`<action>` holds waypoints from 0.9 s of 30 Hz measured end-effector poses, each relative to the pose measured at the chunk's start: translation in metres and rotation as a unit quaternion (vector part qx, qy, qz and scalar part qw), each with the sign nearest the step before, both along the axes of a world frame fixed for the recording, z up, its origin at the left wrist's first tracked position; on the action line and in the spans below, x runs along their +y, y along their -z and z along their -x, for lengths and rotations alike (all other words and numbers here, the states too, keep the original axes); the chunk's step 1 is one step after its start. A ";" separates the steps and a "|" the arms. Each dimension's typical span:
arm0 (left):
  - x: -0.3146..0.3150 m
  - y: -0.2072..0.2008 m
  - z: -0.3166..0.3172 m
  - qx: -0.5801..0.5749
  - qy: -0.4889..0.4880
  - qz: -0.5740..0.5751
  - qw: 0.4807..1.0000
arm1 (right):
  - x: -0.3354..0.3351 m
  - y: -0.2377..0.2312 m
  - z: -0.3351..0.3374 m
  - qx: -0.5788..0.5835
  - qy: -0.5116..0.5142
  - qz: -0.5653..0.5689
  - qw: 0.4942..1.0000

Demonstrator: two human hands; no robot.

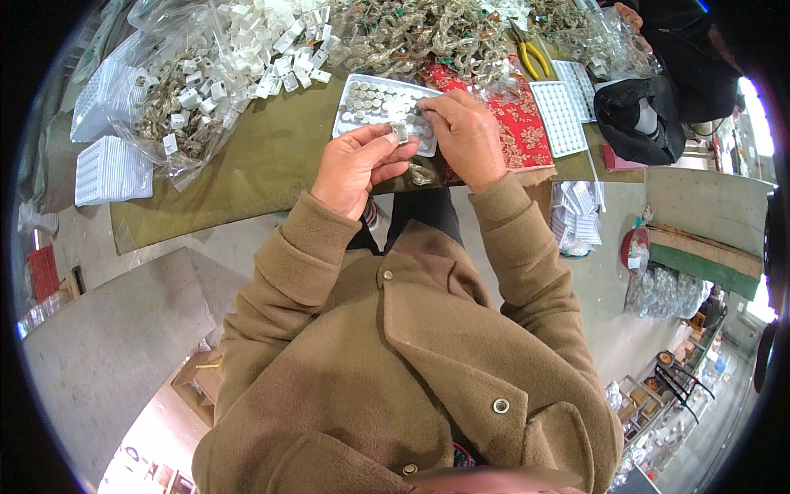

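Observation:
My left hand [355,167] pinches a small pale plastic casing [400,132] between thumb and fingers, just above the near edge of a white tray. Small round silver pieces, like button cells [362,103], fill much of that white tray [338,125]. Over the tray's right side is my right hand [469,136], thumb and forefinger brought together among the round pieces. What it pinches, if anything, is too small to make out. A little coil of clear wire [422,174] lies at the table edge between my hands.
White casings [280,58] and tangled clear wires [411,37] are heaped at the back. Yellow-handled pliers [533,59] lie right of the wires, by a red floral cloth [518,123] and a white tray [558,119]. Stacked trays [113,171] stand left. Another person's hand [629,16] shows far right.

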State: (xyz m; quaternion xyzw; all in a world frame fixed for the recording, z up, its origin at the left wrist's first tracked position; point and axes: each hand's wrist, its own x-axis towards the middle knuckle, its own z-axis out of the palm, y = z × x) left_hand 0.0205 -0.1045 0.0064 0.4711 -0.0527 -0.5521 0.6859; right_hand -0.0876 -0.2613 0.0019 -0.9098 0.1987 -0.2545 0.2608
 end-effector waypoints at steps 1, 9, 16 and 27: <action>0.000 0.000 0.000 0.000 -0.003 -0.001 1.000 | 0.001 -0.001 0.000 -0.014 -0.002 -0.003 1.000; 0.006 -0.001 0.001 0.003 -0.020 -0.017 1.000 | 0.005 -0.004 -0.002 0.014 -0.006 -0.020 1.000; 0.008 0.000 0.004 0.001 -0.030 -0.007 1.000 | 0.006 0.004 -0.002 -0.029 -0.004 0.023 0.999; 0.014 0.001 0.011 -0.043 -0.009 0.001 0.999 | 0.037 -0.026 0.022 -0.052 -0.035 -0.165 0.984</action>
